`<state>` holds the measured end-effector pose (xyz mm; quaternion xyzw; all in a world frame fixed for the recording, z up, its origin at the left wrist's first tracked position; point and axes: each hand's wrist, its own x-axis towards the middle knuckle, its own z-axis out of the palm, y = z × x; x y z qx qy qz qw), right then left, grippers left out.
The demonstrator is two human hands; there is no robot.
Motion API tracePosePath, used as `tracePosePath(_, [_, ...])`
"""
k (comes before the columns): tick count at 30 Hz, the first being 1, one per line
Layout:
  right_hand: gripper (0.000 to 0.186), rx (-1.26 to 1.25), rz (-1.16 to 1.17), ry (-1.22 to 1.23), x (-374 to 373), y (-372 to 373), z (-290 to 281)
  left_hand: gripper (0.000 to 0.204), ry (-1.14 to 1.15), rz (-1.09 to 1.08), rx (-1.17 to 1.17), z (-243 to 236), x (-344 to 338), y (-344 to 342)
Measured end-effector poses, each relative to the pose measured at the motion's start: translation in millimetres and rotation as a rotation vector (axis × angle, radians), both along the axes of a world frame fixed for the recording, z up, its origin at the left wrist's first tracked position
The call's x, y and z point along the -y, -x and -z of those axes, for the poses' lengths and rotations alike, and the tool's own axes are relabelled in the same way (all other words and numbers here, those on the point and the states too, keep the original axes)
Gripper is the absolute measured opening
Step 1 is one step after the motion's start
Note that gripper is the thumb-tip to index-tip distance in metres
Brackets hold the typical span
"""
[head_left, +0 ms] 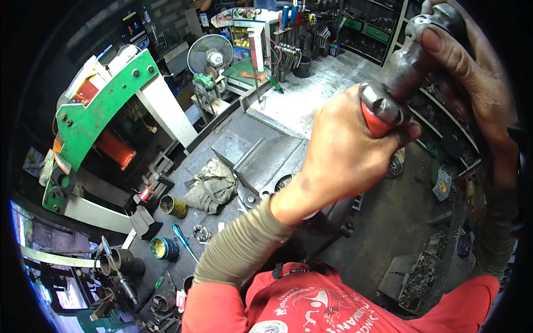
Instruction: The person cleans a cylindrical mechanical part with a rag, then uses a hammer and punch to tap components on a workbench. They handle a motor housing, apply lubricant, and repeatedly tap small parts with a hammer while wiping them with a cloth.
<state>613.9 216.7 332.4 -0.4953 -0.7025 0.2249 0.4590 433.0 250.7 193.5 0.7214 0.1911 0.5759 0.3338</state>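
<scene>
**Two hands on a greasy steel shaft**

Left hand [341, 150] has its grip clamped on a red-handled tool [376, 114], raised before the chest; right hand [472, 72] is wrapped tight round the dull grey, rounded metal shaft [408, 69] above it. Below: a grimy steel counter [266, 155], a crumpled rag [211, 186], open tins [172, 206], a green press [94, 111], and a stained concrete floor [383, 227].

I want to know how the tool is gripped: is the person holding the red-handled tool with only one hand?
No. The left hand wraps the red-handled tool low down, while the right hand clasps its grey metal upper part.
</scene>
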Motion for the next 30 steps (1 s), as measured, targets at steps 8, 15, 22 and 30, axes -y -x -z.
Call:
tracePosePath(8, [0.035, 0.02, -0.022, 0.042, 2, 20, -4, 0.025, 0.093, 0.095, -0.036, 7, -9, 5])
tracePosePath(15, [0.037, 0.019, -0.032, 0.02, -2, 20, -7, 0.013, 0.1, 0.088, 0.11, 10, -4, 1])
tracePosePath(22, [0.04, 0.022, -0.023, 0.001, -5, 10, -1, 0.029, 0.393, 0.338, -0.107, -9, -4, 21])
tracePosePath(30, [0.042, 0.033, -0.001, 0.04, -1, 21, 0, 0.028, 0.172, 0.125, 0.044, 7, -2, 8])
